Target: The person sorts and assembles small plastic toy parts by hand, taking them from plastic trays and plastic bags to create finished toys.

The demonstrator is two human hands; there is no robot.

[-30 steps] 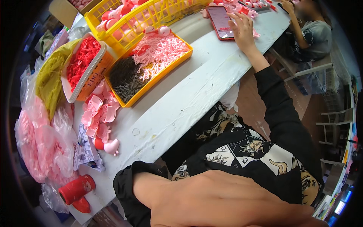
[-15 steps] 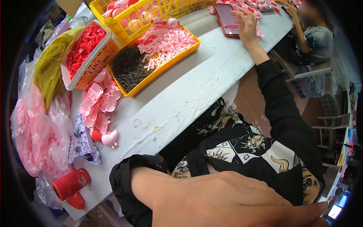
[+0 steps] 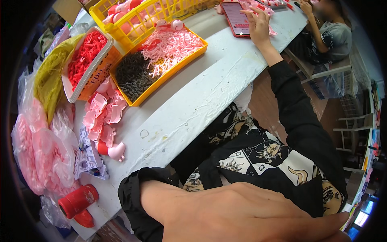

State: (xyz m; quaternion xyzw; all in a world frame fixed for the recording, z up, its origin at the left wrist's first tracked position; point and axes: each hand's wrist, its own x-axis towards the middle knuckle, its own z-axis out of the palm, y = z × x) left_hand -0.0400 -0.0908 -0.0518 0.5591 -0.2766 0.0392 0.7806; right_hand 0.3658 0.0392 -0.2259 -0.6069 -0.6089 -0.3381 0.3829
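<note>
At the far right of the table lies a phone point(image 3: 233, 18) in a red case with its screen lit. My right hand point(image 3: 260, 29) is over the phone's right edge, fingers apart and bent, holding nothing. Whether a fingertip touches the screen, I cannot tell. Close to the camera, my left hand point(image 3: 238, 209) fills the lower edge with its back showing. One of its fingers stretches out to the right; the others are cut off by the frame. Small pink plastic parts point(image 3: 269, 28) lie beside the phone.
A yellow tray point(image 3: 169, 72) holds black and pink small parts. Behind it stands a yellow basket point(image 3: 133, 22). A white tub point(image 3: 105, 52) of red pieces, pink shells point(image 3: 98, 105), bagged pink parts point(image 3: 44, 149) and a red cylinder point(image 3: 78, 201) are at left. Another person point(image 3: 332, 38) sits at far right.
The whole view has shifted slightly, with the table things a little further left at the far side. Both my hands keep nearly the same pose, the right one still at the phone.
</note>
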